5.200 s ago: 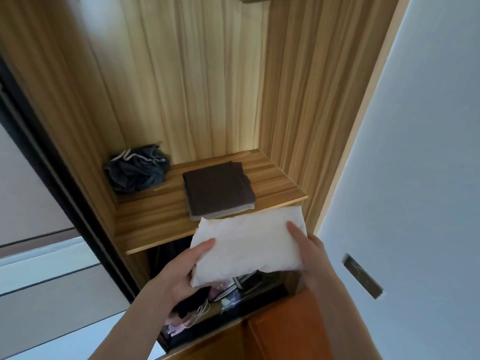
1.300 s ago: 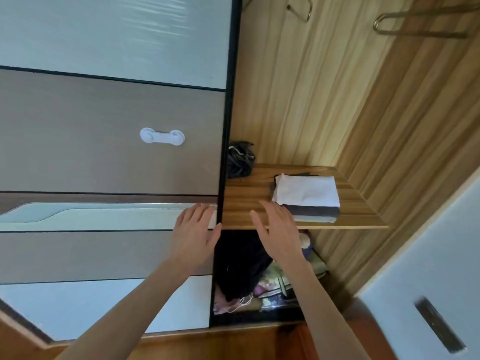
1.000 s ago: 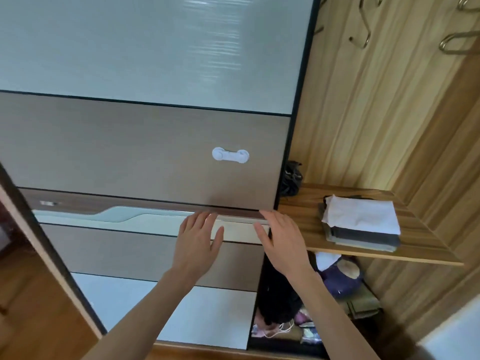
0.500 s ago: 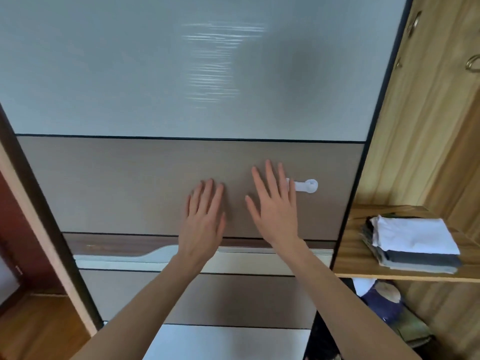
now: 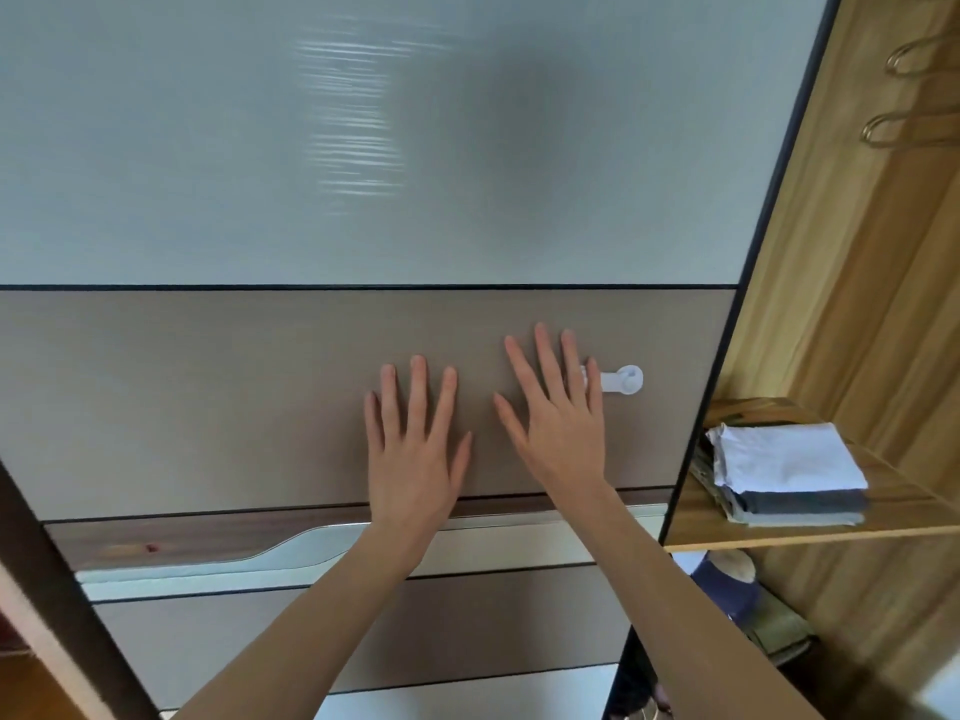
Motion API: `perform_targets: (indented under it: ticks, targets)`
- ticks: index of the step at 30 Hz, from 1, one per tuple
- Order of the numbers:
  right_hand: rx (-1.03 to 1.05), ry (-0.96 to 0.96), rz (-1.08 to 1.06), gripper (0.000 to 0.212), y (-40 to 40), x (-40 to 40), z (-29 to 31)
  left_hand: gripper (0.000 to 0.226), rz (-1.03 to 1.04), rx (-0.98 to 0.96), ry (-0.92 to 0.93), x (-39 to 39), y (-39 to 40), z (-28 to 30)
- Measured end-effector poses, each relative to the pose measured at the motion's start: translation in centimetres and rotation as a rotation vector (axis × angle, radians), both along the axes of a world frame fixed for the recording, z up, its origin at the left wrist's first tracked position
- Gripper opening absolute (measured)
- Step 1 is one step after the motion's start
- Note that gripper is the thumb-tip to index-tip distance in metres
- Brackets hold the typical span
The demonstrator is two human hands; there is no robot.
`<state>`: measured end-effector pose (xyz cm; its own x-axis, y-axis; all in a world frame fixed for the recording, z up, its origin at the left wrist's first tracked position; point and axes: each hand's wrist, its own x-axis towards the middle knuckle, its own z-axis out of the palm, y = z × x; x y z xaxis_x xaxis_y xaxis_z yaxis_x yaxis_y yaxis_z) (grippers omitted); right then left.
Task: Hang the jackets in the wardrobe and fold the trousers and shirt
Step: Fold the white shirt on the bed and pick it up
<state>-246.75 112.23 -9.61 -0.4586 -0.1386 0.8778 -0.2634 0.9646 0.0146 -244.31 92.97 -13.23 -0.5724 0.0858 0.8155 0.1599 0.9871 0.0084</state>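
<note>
Both hands lie flat against the brown panel of the sliding wardrobe door [image 5: 208, 397]. My left hand [image 5: 415, 449] has its fingers straight and spread. My right hand [image 5: 558, 423] is spread too, its little finger next to a white plastic latch [image 5: 621, 380]. To the right, in the open part of the wardrobe, a folded white shirt [image 5: 784, 457] tops a stack of folded dark and grey trousers [image 5: 795, 504] on the wooden shelf [image 5: 691, 522].
The door's upper panel is frosted glass [image 5: 363, 137]. Metal hooks [image 5: 904, 127] hang at the upper right inside the wardrobe. Below the shelf lie a dark blue item [image 5: 727, 589] and other clothes. The door's dark frame edge [image 5: 727, 356] borders the opening.
The white shirt has been placed on the folded stack. My hands left the shelf and moved onto the door panel; the view has shifted left, and the door covers more of the opening.
</note>
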Motion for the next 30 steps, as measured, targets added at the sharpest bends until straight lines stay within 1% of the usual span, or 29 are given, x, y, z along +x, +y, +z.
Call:
perform_targets:
  ticks: [7,13,24,30]
  targets:
    - [0.027,-0.001,-0.048,0.066,4.7,-0.2,0.0,0.075,-0.092,0.005,0.043,-1.1,4.2,-0.4]
    - [0.043,0.002,-0.099,0.065,10.4,-0.3,0.2,0.073,-0.139,-0.006,0.065,-1.9,9.5,-0.6]
    - [0.049,0.052,-0.117,0.066,23.2,-1.7,-0.2,0.069,-0.177,-0.029,0.097,-3.2,21.5,-0.7]
    - [0.064,0.036,-0.124,0.067,30.7,-2.3,-0.3,0.069,-0.183,-0.063,0.117,-4.1,28.3,-0.7]
